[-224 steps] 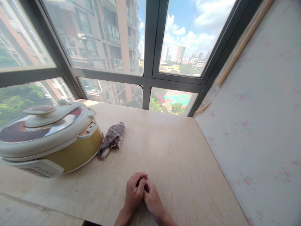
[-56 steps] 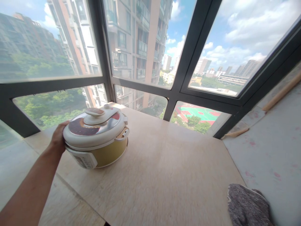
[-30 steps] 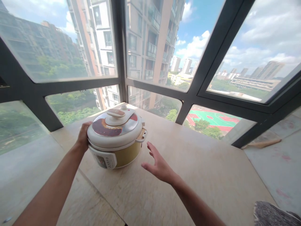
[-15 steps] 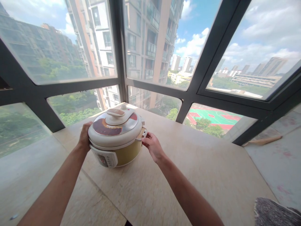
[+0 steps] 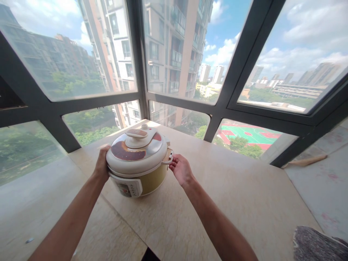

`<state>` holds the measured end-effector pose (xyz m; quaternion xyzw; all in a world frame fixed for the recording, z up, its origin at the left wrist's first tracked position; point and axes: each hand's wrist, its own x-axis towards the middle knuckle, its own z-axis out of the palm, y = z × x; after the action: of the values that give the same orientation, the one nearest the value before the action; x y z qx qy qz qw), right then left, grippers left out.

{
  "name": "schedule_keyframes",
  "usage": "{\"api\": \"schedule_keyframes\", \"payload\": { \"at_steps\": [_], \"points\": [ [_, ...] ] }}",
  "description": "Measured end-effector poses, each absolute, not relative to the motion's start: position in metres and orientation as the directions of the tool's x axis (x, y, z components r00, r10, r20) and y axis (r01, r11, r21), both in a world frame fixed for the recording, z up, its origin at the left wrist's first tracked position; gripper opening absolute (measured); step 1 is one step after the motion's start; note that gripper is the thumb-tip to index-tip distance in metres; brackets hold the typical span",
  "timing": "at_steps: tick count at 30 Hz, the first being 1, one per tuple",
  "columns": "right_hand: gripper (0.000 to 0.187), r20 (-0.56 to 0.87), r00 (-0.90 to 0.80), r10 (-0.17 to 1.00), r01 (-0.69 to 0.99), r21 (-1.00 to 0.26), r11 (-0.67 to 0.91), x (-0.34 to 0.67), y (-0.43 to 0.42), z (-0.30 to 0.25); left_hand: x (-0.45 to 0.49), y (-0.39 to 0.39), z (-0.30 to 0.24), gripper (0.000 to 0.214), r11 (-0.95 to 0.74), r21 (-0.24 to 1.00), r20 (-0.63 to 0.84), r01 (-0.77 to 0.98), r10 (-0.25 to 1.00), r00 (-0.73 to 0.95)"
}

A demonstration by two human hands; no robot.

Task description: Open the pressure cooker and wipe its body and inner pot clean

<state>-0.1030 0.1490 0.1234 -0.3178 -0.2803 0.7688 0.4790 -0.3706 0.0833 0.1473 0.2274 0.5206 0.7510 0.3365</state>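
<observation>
An electric pressure cooker (image 5: 152,181) stands upright on the pale stone sill, its white lid (image 5: 137,165) closed on top. The lid carries a handle (image 5: 136,133), a valve at the back and a brown-stained metallic disc. On its front left sits a control panel (image 5: 129,186). My left hand (image 5: 102,162) grips the cooker's left side, fingers partly hidden behind it. At the right, my right hand (image 5: 181,169) has its fingers closed on the side handle (image 5: 168,158).
Dark-framed windows (image 5: 143,72) meet in a corner behind the cooker. The stone sill (image 5: 233,195) stretches right to a patterned wall (image 5: 326,192). A grey fabric piece (image 5: 312,244) lies at the lower right. One small pale scrap (image 5: 29,240) is at the lower left.
The whole view has shifted slightly, so cooker and hands appear a little further right and lower. Both hands keep their hold on the cooker.
</observation>
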Motion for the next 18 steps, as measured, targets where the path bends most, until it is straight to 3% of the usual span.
{"api": "schedule_keyframes", "payload": {
  "at_steps": [12, 18],
  "points": [
    [0.02, -0.217, -0.231, 0.948, -0.626, -0.713, -0.316, -0.057, 0.124, 0.13, -0.317, 0.057, 0.143, 0.024, -0.215, 0.93, -0.046, -0.3, 0.739, -0.672],
    [0.018, -0.233, -0.131, 0.964, -0.66, -0.705, -0.26, -0.005, 0.11, 0.132, -0.265, 0.049, 0.135, 0.037, -0.148, 0.933, -0.101, -0.33, 0.769, -0.631]
  ]
}}
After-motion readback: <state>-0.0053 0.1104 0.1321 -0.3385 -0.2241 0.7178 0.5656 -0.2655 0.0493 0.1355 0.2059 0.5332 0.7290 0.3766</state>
